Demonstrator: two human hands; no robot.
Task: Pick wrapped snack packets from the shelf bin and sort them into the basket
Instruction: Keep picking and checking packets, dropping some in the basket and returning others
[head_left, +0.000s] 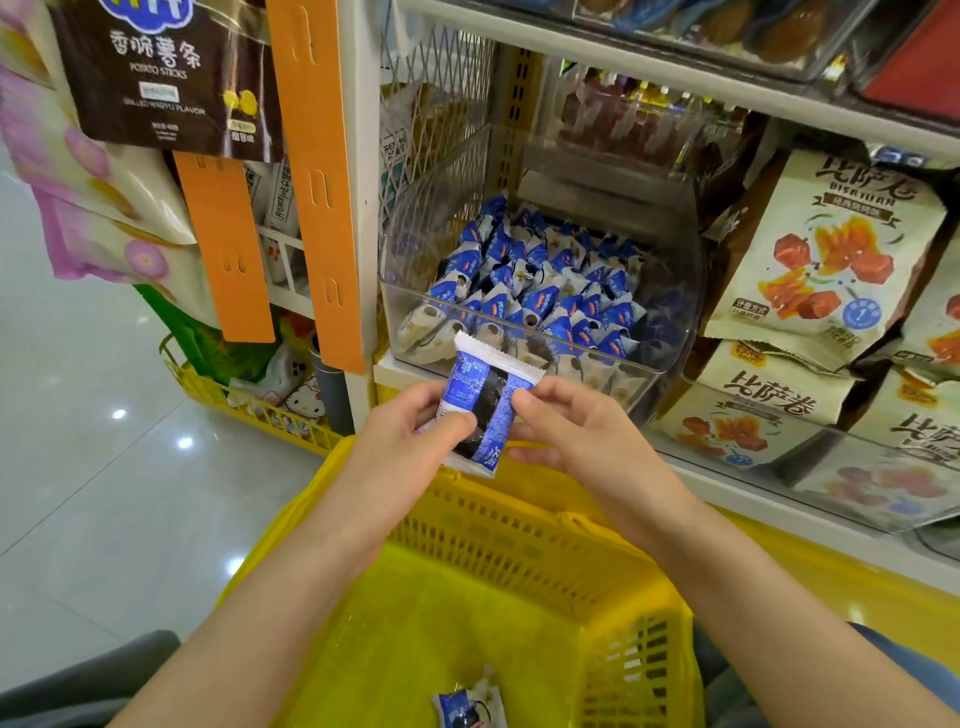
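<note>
A blue-and-white wrapped snack packet (485, 405) is held upright between both hands, just above the far rim of the yellow basket (519, 525). My left hand (410, 441) pinches its left edge with the thumb on the front. My right hand (566, 421) pinches its right edge. Behind it, a clear plastic shelf bin (670, 291) holds several more blue-and-white packets (550, 291). One packet (470, 704) lies on the basket floor near the bottom of the view.
Cream snack bags (826, 249) fill the shelf to the right of the bin. Orange hanging strips (317, 171) and a brown potato-stick bag (166, 73) hang at the left. A low yellow wire rack (249, 410) stands on the glossy floor (78, 467).
</note>
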